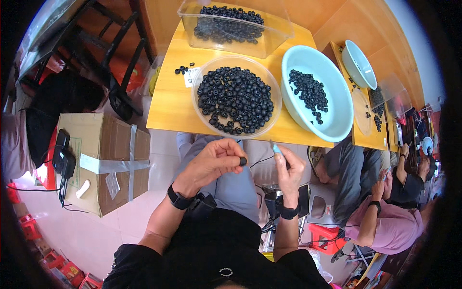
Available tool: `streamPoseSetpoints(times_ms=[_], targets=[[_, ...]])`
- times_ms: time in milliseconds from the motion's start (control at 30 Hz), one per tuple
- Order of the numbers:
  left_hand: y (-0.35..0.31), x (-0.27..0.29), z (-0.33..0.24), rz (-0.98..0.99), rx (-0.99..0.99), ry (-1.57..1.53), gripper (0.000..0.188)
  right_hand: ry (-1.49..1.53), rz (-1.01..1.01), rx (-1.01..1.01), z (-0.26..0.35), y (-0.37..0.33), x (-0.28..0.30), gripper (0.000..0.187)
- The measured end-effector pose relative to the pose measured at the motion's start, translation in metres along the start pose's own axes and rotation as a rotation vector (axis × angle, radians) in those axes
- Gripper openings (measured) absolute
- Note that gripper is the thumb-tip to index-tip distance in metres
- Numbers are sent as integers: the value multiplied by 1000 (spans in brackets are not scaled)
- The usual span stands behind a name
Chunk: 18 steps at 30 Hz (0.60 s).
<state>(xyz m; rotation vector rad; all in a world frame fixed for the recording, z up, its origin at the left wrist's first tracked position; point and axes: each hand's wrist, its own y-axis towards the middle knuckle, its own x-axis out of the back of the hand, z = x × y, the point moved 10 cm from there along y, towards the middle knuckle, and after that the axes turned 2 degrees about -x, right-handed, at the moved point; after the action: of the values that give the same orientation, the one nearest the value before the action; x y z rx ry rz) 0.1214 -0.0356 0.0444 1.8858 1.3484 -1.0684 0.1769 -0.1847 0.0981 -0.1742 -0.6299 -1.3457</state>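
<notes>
My left hand [211, 163] pinches a small black round piece [243, 161] between thumb and fingertips, above my lap. To its right, my right hand [290, 169] grips a small tool with a light blue handle [275, 149]; its thin dark tip points up and left, apart from the piece. Both hands are just in front of the table's near edge. Beyond them, a shallow clear round tray [198, 103] holds many black bead-like pieces [236, 94], several showing a hole. At its right, a light blue basin [339, 113] contains a smaller heap of black pieces [308, 89].
At the back of the yellow table [166, 103] stands a clear plastic box [274, 36] of black pieces. A taped cardboard box [115, 168] is at my left on the floor. To the right, a person in a pink shirt [392, 229] sits by another table with a blue basin [360, 65].
</notes>
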Motion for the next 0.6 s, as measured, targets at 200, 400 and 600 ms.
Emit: streamPoseSetpoints(times_ms=[200,400,600], targets=[[4,15,5,-168,5,-24,11,167,100,56,15,-5,-22,19],[3,22,10,-219,30,55,14,201,213,39,35,-5,-44,27],[-1,19,7,-172,32,148,19,323,365,-28,36,-8,-63,23]])
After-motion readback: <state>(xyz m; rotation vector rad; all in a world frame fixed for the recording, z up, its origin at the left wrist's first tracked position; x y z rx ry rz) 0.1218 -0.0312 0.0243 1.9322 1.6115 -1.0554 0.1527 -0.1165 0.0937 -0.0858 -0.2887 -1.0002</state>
